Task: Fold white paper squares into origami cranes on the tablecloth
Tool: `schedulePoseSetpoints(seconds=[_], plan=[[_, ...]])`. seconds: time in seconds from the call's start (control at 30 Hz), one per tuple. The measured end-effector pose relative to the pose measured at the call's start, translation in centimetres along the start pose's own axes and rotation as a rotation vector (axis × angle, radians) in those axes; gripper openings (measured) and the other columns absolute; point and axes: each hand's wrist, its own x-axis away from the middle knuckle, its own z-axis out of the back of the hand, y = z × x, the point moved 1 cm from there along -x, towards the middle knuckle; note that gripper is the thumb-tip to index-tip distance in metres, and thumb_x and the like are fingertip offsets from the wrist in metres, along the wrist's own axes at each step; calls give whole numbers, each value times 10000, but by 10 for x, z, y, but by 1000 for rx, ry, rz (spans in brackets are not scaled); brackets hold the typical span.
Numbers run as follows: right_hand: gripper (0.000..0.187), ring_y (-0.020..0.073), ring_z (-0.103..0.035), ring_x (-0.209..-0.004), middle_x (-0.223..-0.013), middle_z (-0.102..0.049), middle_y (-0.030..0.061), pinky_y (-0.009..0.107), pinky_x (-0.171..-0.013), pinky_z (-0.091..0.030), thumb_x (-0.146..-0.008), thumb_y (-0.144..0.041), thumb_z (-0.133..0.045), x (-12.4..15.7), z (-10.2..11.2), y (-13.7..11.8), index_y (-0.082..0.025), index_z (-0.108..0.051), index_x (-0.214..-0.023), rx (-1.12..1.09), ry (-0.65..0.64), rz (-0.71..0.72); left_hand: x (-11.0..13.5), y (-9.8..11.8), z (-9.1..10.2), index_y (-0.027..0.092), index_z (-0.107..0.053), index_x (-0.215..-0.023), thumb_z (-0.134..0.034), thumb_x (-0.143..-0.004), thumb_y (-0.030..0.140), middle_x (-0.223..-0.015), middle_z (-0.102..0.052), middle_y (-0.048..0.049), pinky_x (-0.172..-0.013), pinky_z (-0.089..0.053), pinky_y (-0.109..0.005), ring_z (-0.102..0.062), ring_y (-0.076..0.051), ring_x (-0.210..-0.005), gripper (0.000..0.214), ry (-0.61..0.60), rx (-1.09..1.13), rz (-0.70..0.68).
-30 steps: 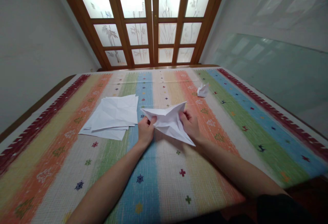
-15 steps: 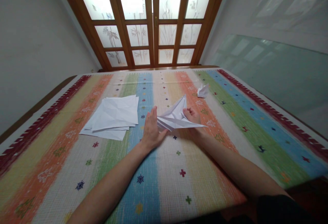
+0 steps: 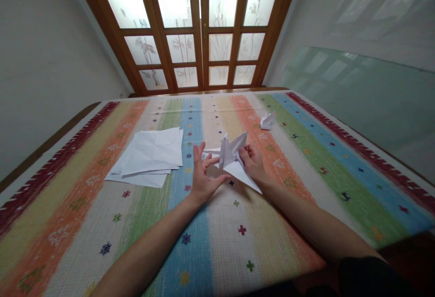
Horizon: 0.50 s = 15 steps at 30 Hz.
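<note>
A white folded paper figure (image 3: pixel 234 154), pointed at its ends like an origami bird, is held above the striped cloth. My right hand (image 3: pixel 252 161) pinches it on its right side, thumb toward me. On its other side my left hand (image 3: pixel 205 170) has its fingers spread and thumb stretched out below the paper. One left finger reaches close to the figure's left part; whether it touches I cannot tell. Part of the paper is hidden behind the left fingers.
A loose stack of creased white paper sheets (image 3: pixel 149 154) lies left of my hands. A small folded paper piece (image 3: pixel 268 120) stands farther back on the right. The striped tablecloth (image 3: pixel 163 242) covers the table, with wooden glazed doors (image 3: pixel 202 56) beyond it.
The paper figure has turned in my right hand, and its long lower point now slants toward me. My left hand has spread its fingers and come off the paper's left edge.
</note>
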Motion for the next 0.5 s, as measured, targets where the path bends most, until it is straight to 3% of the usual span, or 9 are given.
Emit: schedulePoseSetpoints(seconds=[0.07,0.13,0.23,0.33,0.5], plan=[[366,131,-482,-581,-656,-545,-24,257,-539,-396,-783,-581,-633,2,-1,-1,-228,-535,-776,7,-24,42,-2,-1,1,351,-58,-1513,-779,-731,432,-1316,-523,-133,-858,-558,-392,-669,-193,-946,1067,20,60,75],[389,130,-479,-581,-650,-541,-25,257,-543,-396,-770,-601,-636,2,0,-1,-225,-538,-762,22,-21,52,-4,-2,4,315,-251,-1469,-763,-754,410,-1132,-608,-73,-763,-556,-331,-651,-153,-821,885,-11,43,76],[434,123,-443,-545,-614,-510,-36,250,-512,-370,-731,-646,-640,-1,2,-2,-226,-532,-737,41,-1,28,-5,-3,8,259,-461,-1342,-808,-687,433,-1082,-616,-72,-727,-532,-317,-607,-177,-851,762,-204,-68,7],[411,128,-454,-555,-629,-523,-31,250,-515,-376,-745,-629,-632,-1,2,-5,-227,-545,-752,45,7,5,-3,-3,9,258,-438,-1368,-806,-680,444,-1190,-569,-106,-710,-519,-313,-583,-186,-882,803,-409,-105,-10],[355,142,-498,-600,-646,-565,-20,267,-571,-412,-737,-564,-665,3,0,-8,-220,-580,-708,60,-68,-19,-4,1,7,252,-388,-1413,-845,-604,466,-1135,-567,-87,-752,-507,-346,-566,-208,-904,953,-528,-88,101]])
